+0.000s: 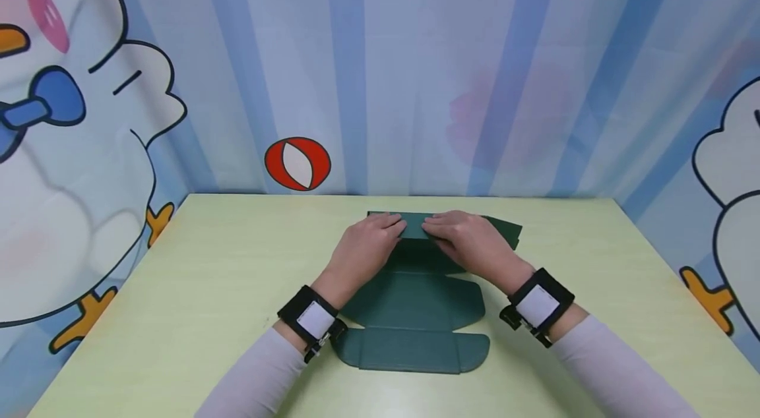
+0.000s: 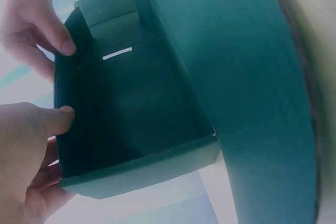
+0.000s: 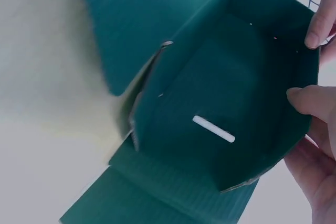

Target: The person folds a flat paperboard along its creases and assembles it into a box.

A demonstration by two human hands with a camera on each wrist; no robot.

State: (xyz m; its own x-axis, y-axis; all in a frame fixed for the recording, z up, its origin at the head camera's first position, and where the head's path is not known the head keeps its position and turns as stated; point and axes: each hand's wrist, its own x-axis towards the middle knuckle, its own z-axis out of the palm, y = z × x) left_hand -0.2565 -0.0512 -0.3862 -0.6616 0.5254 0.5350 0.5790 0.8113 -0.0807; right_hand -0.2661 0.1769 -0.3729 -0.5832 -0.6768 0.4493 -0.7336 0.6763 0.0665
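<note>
A dark green cardboard box (image 1: 415,299), partly folded, lies on the table with its lid flap spread toward me. Its far wall stands raised, and both hands grip it along the top edge. My left hand (image 1: 368,243) holds the wall left of centre, with the thumb on the inner face in the left wrist view. Close to its right, my right hand (image 1: 472,240) pinches the same wall, thumb inside and fingers behind. In the right wrist view the box floor (image 3: 220,77) shows a short white slot. A side flap (image 1: 505,230) sticks out beyond my right hand.
The pale yellow-green table (image 1: 237,260) extends around the box on all sides. Behind it hangs a blue striped curtain (image 1: 392,75) printed with cartoon birds and a red-and-white ball. Black straps with cameras (image 1: 537,306) sit on both wrists.
</note>
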